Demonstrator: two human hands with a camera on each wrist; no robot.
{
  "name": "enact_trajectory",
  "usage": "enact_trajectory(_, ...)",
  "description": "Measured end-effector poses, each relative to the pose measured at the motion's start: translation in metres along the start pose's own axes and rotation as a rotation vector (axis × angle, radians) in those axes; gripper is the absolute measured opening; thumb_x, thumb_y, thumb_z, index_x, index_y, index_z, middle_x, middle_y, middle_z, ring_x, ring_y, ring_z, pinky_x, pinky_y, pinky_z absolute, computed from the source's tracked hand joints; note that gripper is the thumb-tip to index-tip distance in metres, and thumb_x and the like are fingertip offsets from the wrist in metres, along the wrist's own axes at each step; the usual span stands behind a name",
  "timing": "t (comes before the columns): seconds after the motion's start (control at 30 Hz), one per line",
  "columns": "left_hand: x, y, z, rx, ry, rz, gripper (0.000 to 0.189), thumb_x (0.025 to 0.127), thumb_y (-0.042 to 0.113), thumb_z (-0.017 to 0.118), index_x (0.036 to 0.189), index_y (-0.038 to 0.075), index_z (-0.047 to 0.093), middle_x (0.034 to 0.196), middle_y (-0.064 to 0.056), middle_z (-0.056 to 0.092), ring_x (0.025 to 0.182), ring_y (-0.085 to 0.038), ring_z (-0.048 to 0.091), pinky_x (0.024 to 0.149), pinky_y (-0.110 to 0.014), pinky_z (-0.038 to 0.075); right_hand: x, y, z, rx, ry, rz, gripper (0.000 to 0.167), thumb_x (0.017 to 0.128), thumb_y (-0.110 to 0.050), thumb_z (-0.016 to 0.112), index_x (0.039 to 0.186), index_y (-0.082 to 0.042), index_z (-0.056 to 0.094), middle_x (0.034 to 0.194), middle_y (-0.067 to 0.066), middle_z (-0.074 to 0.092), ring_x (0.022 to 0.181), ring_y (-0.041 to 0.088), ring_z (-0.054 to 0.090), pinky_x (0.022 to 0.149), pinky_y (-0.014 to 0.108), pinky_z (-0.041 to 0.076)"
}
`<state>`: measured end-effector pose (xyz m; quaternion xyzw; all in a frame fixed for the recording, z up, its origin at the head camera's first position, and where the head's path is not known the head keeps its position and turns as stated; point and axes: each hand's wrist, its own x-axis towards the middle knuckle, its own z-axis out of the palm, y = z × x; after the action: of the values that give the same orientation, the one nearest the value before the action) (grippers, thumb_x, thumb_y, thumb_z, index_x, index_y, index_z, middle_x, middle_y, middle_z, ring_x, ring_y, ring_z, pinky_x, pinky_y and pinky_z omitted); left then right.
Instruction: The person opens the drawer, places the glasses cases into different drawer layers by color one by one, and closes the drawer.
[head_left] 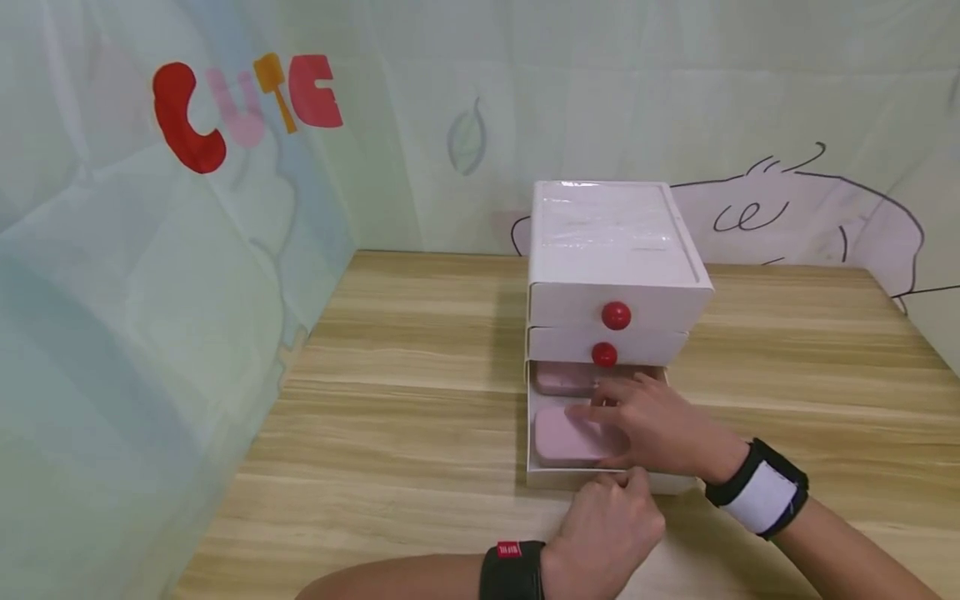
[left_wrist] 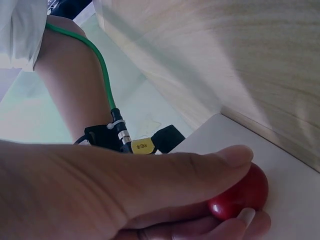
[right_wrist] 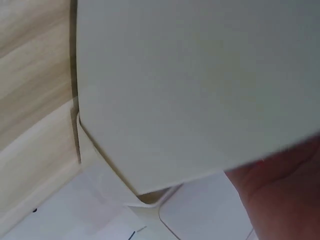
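A low white drawer (head_left: 551, 478) is pulled out at the bottom of a white cabinet (head_left: 607, 233). Inside lies a pale pink rounded case (head_left: 562, 437), with a second pink case (head_left: 558, 380) behind it. My right hand (head_left: 637, 421) reaches in from the right and grips the nearer case, index finger at its far edge, thumb by its near edge. At the drawer front, my left hand (head_left: 611, 521) pinches a red knob (left_wrist: 250, 192) between thumb and fingers, as the left wrist view shows. In the right wrist view a white panel (right_wrist: 190, 90) hides most of the right hand.
Two upper drawers with red knobs (head_left: 617, 316) are closed above the pulled-out one. The cabinet stands on a wood-grain table (head_left: 405, 367). Printed cloth (head_left: 450, 125) hangs behind and to the left. A green cable (left_wrist: 97, 55) runs along an arm in the left wrist view.
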<state>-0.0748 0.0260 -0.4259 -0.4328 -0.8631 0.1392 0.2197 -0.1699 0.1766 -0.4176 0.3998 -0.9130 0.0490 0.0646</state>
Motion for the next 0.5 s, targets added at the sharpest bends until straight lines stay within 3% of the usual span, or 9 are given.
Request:
enact_trajectory(0.27,0.0005,-0.0009,-0.0014,-0.026,-0.031,0.007,0.010,0.089,0.027,0.069,0.085,0.029,0.077,0.075,0.010,0.055,0.053,-0.003,0.047,0.041,-0.019,0.035,-0.0010,0.0000,0.0076,0.040,-0.013,-0.006,0.066,0.066,-0.034,0.095,0.128,-0.026,0.072,0.106,0.000,0.073,0.101,0.019,0.066,0.096,0.050,0.051)
enact_trajectory(0.5,-0.0003,0.0004,-0.0015,0.012,-0.021,-0.019,0.007,0.087,0.027,0.070,0.087,0.029,0.077,0.076,0.010,0.055,0.053,-0.004,0.048,0.040,-0.018,0.036,-0.0015,0.0024,0.0101,0.053,-0.035,-0.001,0.070,0.066,-0.037,0.096,0.130,-0.024,0.071,0.112,0.001,0.071,0.105,0.018,0.063,0.094,0.045,0.051)
